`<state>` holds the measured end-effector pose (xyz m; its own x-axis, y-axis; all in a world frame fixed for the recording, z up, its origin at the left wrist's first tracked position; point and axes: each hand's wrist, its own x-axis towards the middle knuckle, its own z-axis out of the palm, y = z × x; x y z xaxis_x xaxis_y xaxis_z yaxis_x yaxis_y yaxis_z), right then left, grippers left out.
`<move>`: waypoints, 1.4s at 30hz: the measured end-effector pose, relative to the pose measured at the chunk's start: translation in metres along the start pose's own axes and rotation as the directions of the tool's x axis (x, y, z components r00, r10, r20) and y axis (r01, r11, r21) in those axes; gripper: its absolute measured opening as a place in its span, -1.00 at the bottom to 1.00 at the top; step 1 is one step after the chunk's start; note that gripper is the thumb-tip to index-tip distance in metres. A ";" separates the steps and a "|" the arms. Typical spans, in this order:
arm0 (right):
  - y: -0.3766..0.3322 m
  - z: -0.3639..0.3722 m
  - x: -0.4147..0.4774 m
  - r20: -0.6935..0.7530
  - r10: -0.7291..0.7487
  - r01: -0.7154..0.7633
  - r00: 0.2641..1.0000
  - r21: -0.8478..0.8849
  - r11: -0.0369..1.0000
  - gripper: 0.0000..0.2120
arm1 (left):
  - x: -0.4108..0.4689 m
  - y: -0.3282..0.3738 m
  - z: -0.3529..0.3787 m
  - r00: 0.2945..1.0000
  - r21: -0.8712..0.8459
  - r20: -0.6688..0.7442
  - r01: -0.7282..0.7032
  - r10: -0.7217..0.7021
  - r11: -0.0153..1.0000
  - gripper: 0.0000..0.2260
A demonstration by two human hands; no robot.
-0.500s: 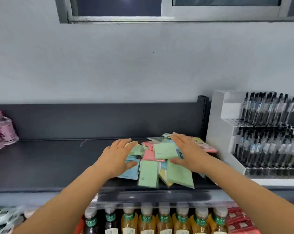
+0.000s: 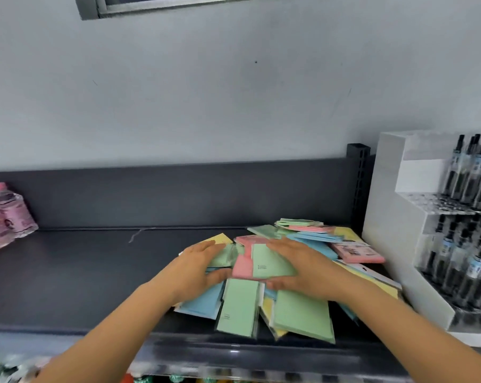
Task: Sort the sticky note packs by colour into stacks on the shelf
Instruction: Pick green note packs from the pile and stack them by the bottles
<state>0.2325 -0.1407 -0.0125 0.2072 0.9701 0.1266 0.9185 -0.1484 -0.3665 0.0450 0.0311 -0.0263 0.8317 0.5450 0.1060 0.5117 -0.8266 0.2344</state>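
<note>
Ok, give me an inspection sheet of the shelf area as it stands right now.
Surface: dark shelf, flat, with a raised back panel.
Job's things: sticky note packs in one mixed, overlapping pile right of centre, in green, pink, blue and yellow; no sorted stacks seen.
Clutter: pink-labelled bottles at the far left end.
Hands: left hand and right hand both rest on the pile, fingers stretched out.
Cables: nothing seen.
Surroundings: white pen display right of the pile; grey wall behind; window frame above.
</note>
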 end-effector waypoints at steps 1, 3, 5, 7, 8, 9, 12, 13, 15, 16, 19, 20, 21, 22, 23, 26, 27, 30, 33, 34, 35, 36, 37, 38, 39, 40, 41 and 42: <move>0.000 0.000 0.001 0.004 0.016 -0.016 1.000 0.007 1.000 -0.23 | 0.001 -0.001 0.002 1.000 -0.054 0.014 0.013 -0.012 0.998 -0.38; -0.001 0.000 0.002 0.000 0.044 -0.044 0.999 0.011 0.999 -0.24 | 0.002 -0.002 0.005 1.000 -0.118 -0.011 0.026 -0.028 0.993 -0.38; -0.004 0.002 0.001 -0.006 0.069 -0.068 0.998 0.014 0.998 -0.26 | 0.000 -0.004 0.007 0.998 -0.126 -0.058 0.021 -0.028 0.992 -0.39; -0.005 0.005 -0.001 -0.010 0.096 -0.096 0.995 0.002 0.995 -0.27 | -0.004 -0.004 0.011 0.992 -0.171 -0.125 0.004 -0.026 0.985 -0.44; -0.005 0.007 -0.002 -0.016 0.108 -0.108 0.994 -0.015 0.994 -0.28 | -0.007 -0.004 0.014 0.984 -0.221 -0.176 -0.004 -0.035 0.975 -0.48; -0.007 0.010 -0.003 -0.024 0.119 -0.120 0.993 -0.038 0.992 -0.27 | -0.010 -0.003 0.017 0.972 -0.275 -0.228 -0.007 -0.058 0.961 -0.53; -0.014 0.019 -0.004 -0.133 0.136 -0.147 0.982 -0.081 0.986 -0.22 | -0.014 -0.001 0.023 0.925 -0.319 -0.358 0.006 -0.126 0.948 -0.62; -0.016 0.022 -0.005 -0.188 0.138 -0.156 0.972 -0.083 0.984 -0.22 | -0.014 -0.001 0.024 0.918 -0.322 -0.372 0.014 -0.140 0.947 -0.63; -0.019 0.027 -0.005 -0.276 0.149 -0.171 0.949 -0.057 0.984 -0.24 | -0.015 -0.002 0.024 0.908 -0.357 -0.384 0.021 -0.168 0.934 -0.65; -0.020 0.028 -0.006 -0.295 0.158 -0.178 0.942 -0.040 0.983 -0.23 | -0.015 -0.002 0.024 0.903 -0.376 -0.390 0.021 -0.179 0.927 -0.66; -0.019 0.028 -0.007 -0.297 0.189 -0.205 0.936 -0.022 0.979 -0.26 | -0.016 -0.004 0.024 0.893 -0.391 -0.408 0.018 -0.191 0.920 -0.72; -0.018 0.028 -0.007 -0.302 0.198 -0.215 0.932 -0.023 0.976 -0.33 | -0.017 -0.005 0.024 0.889 -0.397 -0.413 0.016 -0.195 0.917 -0.74; -0.018 0.028 -0.007 -0.315 0.205 -0.221 0.927 -0.015 0.975 -0.43 | -0.017 -0.006 0.024 0.886 -0.405 -0.418 0.017 -0.202 0.914 -0.74; -0.017 0.028 -0.007 -0.336 0.207 -0.217 0.919 0.008 0.976 -0.54 | -0.017 -0.006 0.024 0.883 -0.413 -0.421 0.018 -0.209 0.910 -0.75; -0.016 0.028 -0.007 -0.359 0.209 -0.208 0.910 0.042 0.977 -0.62 | -0.017 -0.007 0.024 0.880 -0.423 -0.423 0.017 -0.214 0.906 -0.74; -0.013 0.023 -0.005 -0.390 0.239 -0.170 0.889 0.203 0.964 -0.76 | -0.017 -0.007 0.023 0.882 -0.458 -0.416 0.007 -0.221 0.889 -0.75; -0.013 0.020 -0.005 -0.393 0.238 -0.145 0.888 0.251 0.957 -0.78 | -0.017 -0.007 0.022 0.882 -0.480 -0.410 0.005 -0.230 0.877 -0.76; -0.017 0.013 -0.006 -0.416 0.240 -0.069 0.877 0.385 0.920 -0.72 | -0.016 -0.012 0.017 0.870 -0.552 -0.411 -0.001 -0.271 0.834 -0.80; -0.023 0.004 -0.005 -0.456 0.296 -0.017 0.840 0.522 0.853 -0.71 | -0.015 -0.017 0.007 0.839 -0.582 -0.450 -0.017 -0.305 0.813 -0.83; -0.025 0.001 -0.004 -0.465 0.310 0.002 0.829 0.557 0.831 -0.70 | -0.015 -0.017 0.003 0.826 -0.584 -0.472 -0.030 -0.309 0.811 -0.83; -0.027 -0.001 -0.003 -0.471 0.327 0.022 0.819 0.596 0.802 -0.71 | -0.016 -0.018 -0.002 0.812 -0.583 -0.496 -0.047 -0.309 0.811 -0.84; -0.029 -0.003 -0.002 -0.473 0.345 0.042 0.811 0.635 0.772 -0.71 | -0.017 -0.018 -0.006 0.796 -0.580 -0.520 -0.064 -0.309 0.812 -0.84; -0.031 -0.004 -0.002 -0.470 0.359 0.061 0.807 0.670 0.740 -0.73 | -0.019 -0.018 -0.011 0.779 -0.577 -0.544 -0.078 -0.312 0.813 -0.84; -0.032 -0.005 -0.002 -0.461 0.369 0.076 0.807 0.700 0.710 -0.74 | -0.021 -0.017 -0.016 0.759 -0.574 -0.568 -0.089 -0.317 0.814 -0.83; -0.034 -0.005 -0.002 -0.452 0.374 0.088 0.810 0.724 0.684 -0.75 | -0.023 -0.017 -0.020 0.742 -0.571 -0.588 -0.099 -0.322 0.815 -0.83; -0.035 -0.003 -0.001 -0.443 0.375 0.097 0.815 0.742 0.664 -0.75 | -0.026 -0.017 -0.023 0.728 -0.569 -0.604 -0.108 -0.325 0.815 -0.82; -0.037 -0.002 0.000 -0.434 0.370 0.106 0.821 0.754 0.648 -0.75 | -0.030 -0.018 -0.026 0.719 -0.564 -0.615 -0.114 -0.324 0.818 -0.82; -0.040 0.001 0.000 -0.430 0.359 0.113 0.828 0.756 0.644 -0.74 | -0.034 -0.019 -0.028 0.714 -0.555 -0.623 -0.115 -0.320 0.824 -0.82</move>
<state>0.1960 -0.1343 0.0013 0.6464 0.6675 0.3697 0.3606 0.1597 -0.9189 0.0006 0.0321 -0.0077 0.2957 0.7410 0.6029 0.2065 -0.6657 0.7170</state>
